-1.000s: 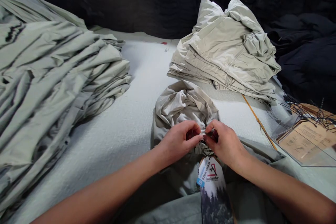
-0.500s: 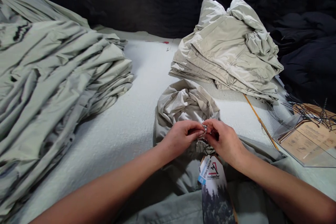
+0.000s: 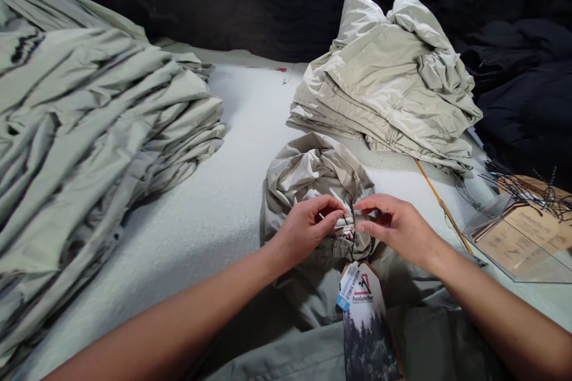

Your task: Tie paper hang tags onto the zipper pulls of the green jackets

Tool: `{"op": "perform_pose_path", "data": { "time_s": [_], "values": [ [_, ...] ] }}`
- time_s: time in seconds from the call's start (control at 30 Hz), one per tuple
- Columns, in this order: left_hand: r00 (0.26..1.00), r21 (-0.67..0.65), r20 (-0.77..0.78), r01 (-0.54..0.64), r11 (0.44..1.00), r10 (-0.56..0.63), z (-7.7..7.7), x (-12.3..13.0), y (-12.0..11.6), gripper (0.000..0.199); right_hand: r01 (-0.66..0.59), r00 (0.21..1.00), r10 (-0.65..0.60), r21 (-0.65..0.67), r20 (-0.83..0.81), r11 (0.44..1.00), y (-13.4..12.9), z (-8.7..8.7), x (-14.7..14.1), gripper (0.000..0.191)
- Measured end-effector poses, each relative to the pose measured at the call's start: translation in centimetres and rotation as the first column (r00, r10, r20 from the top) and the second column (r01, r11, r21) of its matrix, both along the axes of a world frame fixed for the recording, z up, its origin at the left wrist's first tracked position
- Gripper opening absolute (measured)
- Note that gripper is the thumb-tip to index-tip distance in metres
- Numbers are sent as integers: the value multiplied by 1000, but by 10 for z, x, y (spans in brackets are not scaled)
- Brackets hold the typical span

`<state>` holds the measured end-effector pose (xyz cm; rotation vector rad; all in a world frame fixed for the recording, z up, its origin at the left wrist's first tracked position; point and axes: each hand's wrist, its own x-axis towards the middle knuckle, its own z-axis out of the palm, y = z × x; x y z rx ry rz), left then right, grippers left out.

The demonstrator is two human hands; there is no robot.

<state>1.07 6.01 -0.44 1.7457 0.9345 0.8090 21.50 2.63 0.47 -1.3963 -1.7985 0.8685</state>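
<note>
A grey-beige hooded jacket (image 3: 286, 172) lies in front of me, its hood bunched toward the far side. A printed hang tag (image 3: 364, 315) with a forest picture and a small blue sticker rests on its front. From the tag a thin black cord (image 3: 353, 232) runs up to the neck of the jacket. My left hand (image 3: 308, 223) pinches a strand of this cord between thumb and forefinger. Just right of the cord is my right hand (image 3: 393, 223), its thumb and forefinger apart with nothing visibly held.
A large heap of grey-green garments (image 3: 98, 143) covers the left side. Folded beige jackets (image 3: 384, 83) are stacked at the back right. At right, a clear plastic holder (image 3: 513, 262) contains brown tags (image 3: 527, 232) with black cords. An orange tape (image 3: 440, 202) lies on the white table (image 3: 192, 232).
My hands were together at the neck of the jacket. The right one has moved right and its fingers have parted, so the black cord now shows between the hands.
</note>
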Motion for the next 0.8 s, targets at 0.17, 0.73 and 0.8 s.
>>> {"op": "perform_pose_path", "data": {
  "time_s": [0.17, 0.73, 0.8],
  "values": [
    [998, -61, 51, 28, 998, -25, 0, 1, -1, 18, 2, 960, -12, 34, 281, 999, 0, 4, 11, 16],
    [968, -204, 251, 38, 978, 14, -3, 5, -1, 19, 36, 916, -105, -181, -387, 983, -2, -1, -19, 26],
    [961, -210, 274, 21, 977, 39, -3, 5, 0, 20, 41, 906, -112, -179, -407, 983, -1, 0, -21, 25]
  ]
}}
